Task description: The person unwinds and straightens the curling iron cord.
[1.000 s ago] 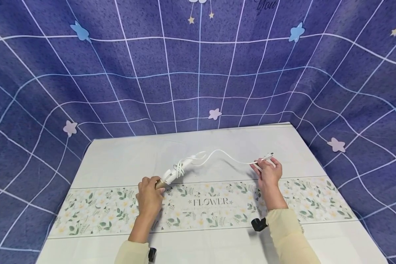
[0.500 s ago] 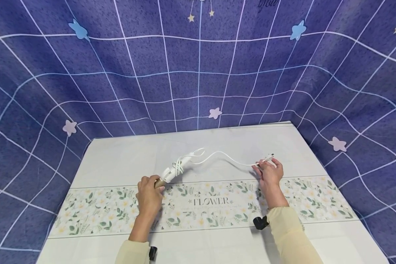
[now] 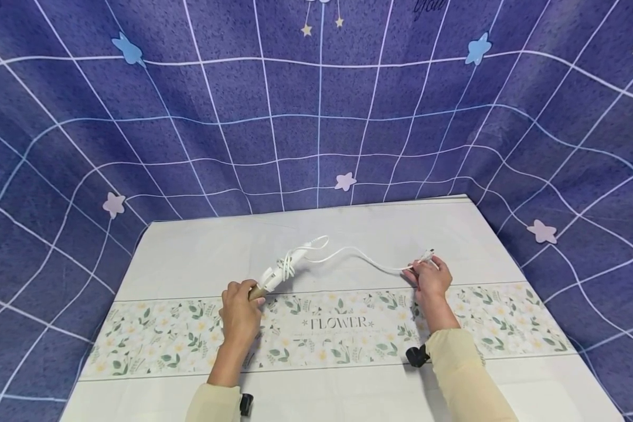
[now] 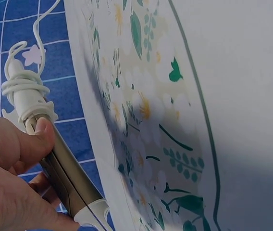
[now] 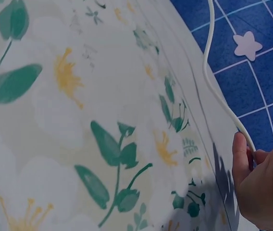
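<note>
A curling iron with a white handle and a bronze barrel slants across the middle of the table, handle end pointing away. Its barrel is in the grip of my left hand, thumb along one side. Several loops of white cord are wound round the handle. From there the loose cord runs right to my right hand, which pinches it just behind the plug. In the right wrist view the cord enters between thumb and fingers; the plug is hidden there.
A white table cover with a printed flower band lies beneath both hands. Blue gridded cloth with stars hangs behind and along both sides. Black wrist cameras sit at the sleeves.
The plug has tipped and come slightly nearer with my right hand, and the cord between the hands hangs lower. The wound loops shifted a little; my left hand stays nearly still.
</note>
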`<state>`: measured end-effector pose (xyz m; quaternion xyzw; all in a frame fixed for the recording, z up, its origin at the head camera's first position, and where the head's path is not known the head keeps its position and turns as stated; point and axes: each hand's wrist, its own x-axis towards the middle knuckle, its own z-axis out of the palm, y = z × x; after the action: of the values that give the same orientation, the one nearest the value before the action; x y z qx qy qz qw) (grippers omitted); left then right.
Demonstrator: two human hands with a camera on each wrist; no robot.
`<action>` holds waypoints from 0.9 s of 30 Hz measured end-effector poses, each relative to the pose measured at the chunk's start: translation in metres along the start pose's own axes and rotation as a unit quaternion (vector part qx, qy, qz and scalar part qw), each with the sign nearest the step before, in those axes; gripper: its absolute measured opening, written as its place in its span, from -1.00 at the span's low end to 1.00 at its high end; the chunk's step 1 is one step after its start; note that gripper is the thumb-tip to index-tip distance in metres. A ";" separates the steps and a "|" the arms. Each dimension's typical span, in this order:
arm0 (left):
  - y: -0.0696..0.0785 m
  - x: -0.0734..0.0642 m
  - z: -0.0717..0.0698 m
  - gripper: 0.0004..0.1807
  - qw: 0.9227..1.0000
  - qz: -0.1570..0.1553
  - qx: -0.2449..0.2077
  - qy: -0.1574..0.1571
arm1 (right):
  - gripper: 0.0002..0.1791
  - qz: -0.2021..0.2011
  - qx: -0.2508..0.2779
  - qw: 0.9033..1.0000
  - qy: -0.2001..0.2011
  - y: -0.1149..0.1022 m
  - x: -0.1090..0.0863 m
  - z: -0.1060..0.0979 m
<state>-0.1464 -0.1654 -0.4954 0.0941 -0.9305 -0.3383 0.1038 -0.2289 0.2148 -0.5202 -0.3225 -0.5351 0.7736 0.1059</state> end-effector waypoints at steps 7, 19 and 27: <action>0.002 0.000 0.001 -0.63 1.000 -0.001 0.000 0.005 | -0.20 -0.004 -0.028 1.000 -0.010 0.006 0.003 -0.003; 0.004 0.001 0.002 -0.61 1.000 -0.009 0.002 0.004 | -0.22 -0.037 -0.060 0.997 -0.017 0.010 0.002 -0.005; 0.006 0.001 0.001 -0.62 1.000 -0.008 0.002 0.008 | -0.26 -0.053 -0.087 0.995 0.003 0.008 0.002 -0.001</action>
<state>-0.1485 -0.1610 -0.4918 0.1042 -0.9295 -0.3365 0.1089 -0.2279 0.2134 -0.5284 -0.3044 -0.6165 0.7162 0.1199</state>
